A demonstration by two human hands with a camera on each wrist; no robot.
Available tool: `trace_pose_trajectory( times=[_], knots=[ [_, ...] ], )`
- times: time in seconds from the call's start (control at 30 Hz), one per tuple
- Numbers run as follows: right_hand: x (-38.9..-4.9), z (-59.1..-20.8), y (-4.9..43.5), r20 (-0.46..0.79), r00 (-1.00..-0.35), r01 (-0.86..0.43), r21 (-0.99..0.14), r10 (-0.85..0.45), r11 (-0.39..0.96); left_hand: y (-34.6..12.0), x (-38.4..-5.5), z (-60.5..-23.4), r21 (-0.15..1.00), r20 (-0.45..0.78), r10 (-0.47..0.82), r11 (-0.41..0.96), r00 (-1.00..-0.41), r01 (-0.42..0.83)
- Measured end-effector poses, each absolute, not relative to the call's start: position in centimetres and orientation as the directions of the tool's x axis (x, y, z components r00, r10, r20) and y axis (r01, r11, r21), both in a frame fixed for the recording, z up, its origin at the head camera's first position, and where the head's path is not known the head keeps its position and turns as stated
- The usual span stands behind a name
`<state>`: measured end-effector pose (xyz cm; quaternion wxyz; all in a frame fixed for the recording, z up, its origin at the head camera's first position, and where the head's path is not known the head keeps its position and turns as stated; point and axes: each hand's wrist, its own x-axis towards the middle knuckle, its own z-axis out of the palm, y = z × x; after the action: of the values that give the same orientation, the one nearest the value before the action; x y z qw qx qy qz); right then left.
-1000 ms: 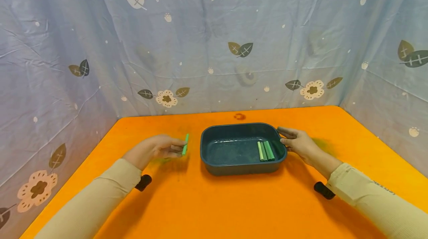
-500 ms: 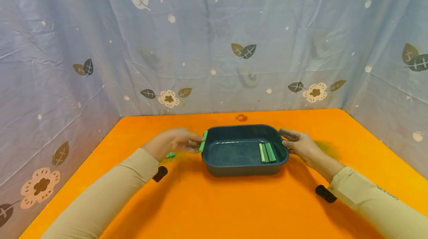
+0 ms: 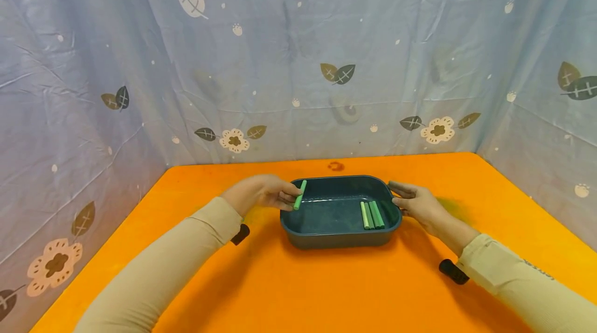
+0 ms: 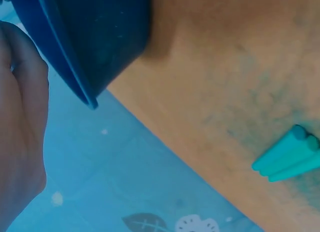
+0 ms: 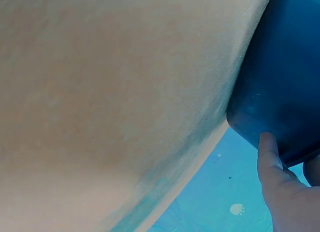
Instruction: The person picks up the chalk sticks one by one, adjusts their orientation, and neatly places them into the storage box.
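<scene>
A green chalk stick (image 3: 300,194) is pinched in my left hand (image 3: 270,191), tilted above the left end of a dark blue-green deep tray (image 3: 322,240). Inside the tray, several pale and darker green chalk sticks (image 3: 372,215) lie side by side at the right end. My right hand (image 3: 422,207) holds the tray's right end; in the right wrist view a finger (image 5: 269,154) lies against the outer wall, with another digit by the rim. In the left wrist view the back of my left hand (image 4: 22,127) hides the chalk it holds.
More green chalk sticks (image 4: 287,154) lie bundled on the table, seen in the left wrist view and hidden behind my left arm in the head view. The orange tabletop (image 3: 317,291) has green chalk smudges. A patterned curtain (image 3: 298,63) encloses the back and sides.
My left hand has moved right with the chalk stick, from beside the tray to over its left end. The right hand stays at the tray's right end.
</scene>
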<state>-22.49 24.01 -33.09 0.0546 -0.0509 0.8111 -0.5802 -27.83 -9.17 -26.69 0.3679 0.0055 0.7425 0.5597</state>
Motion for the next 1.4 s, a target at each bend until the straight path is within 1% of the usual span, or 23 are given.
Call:
trace_pose_trajectory(
  times=[0.17, 0.37, 0.53, 0.8, 1.0, 1.13, 1.4],
  knots=[
    [-22.5, -33.1, 24.1, -0.032, -0.989, -0.016, -0.947, -0.143, 0.320, -7.7, -28.3, -26.4, 0.817, -0.562, 0.431, 0.419, -0.706, -0.395],
    [-22.4, -33.0, 24.1, -0.039, -0.987, -0.014, -0.945, -0.155, 0.327, -5.9, -28.9, -26.2, 0.796, -0.568, 0.341, 0.458, -0.749, -0.395],
    [-22.4, -32.8, 24.1, -0.040, -0.988, -0.010, -0.946, -0.147, 0.324, -4.4, -29.5, -26.0, 0.778, -0.583, 0.309, 0.479, -0.752, -0.406],
    [-22.5, -32.9, 24.1, -0.034, -0.990, -0.011, -0.952, -0.140, 0.305, -2.4, -30.1, -26.1, 0.757, -0.614, 0.303, 0.488, -0.729, -0.435],
    [-22.5, -33.0, 24.2, -0.031, -0.988, -0.016, -0.953, -0.151, 0.302, -0.9, -30.5, -26.3, 0.745, -0.625, 0.328, 0.521, -0.708, -0.416],
    [-22.4, -33.0, 24.3, -0.034, -0.988, -0.014, -0.951, -0.148, 0.310, 0.0, -30.8, -26.7, 0.748, -0.631, 0.346, 0.511, -0.695, -0.424],
    [-22.5, -33.1, 24.2, -0.034, -0.990, -0.010, -0.953, -0.139, 0.304, 1.0, -31.1, -27.6, 0.740, -0.648, 0.333, 0.490, -0.685, -0.461]
  ],
)
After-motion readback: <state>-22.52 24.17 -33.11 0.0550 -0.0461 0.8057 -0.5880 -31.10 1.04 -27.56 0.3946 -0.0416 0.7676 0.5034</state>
